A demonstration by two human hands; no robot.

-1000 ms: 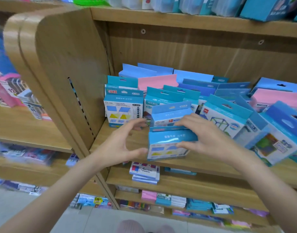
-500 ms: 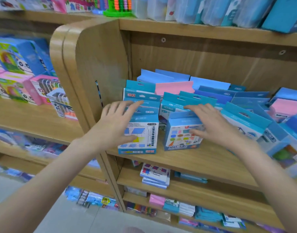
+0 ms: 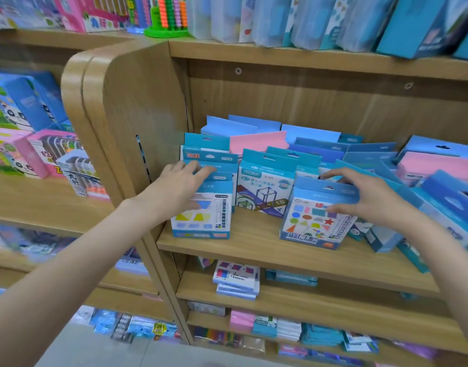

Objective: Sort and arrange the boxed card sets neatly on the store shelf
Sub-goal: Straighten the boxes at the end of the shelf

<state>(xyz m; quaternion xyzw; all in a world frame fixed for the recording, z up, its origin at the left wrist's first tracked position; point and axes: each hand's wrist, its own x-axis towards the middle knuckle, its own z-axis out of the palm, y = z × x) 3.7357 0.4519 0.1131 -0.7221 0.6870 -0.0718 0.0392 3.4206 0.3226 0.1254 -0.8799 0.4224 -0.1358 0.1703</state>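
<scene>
Since a second ago the two stacked boxes stand apart: left hand point(image 3: 184, 188) rests flat on the triangle-card box point(image 3: 202, 215), right hand point(image 3: 365, 197) grips the shape-card box point(image 3: 316, 221) toward 3 o'clock, starting front rows.

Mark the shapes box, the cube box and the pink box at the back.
shapes box point(image 3: 313, 223): head view, on its printed front face.
cube box point(image 3: 264, 193): head view, on the cube drawing on its front.
pink box point(image 3: 256, 143): head view, on its plain pink flap.
</scene>
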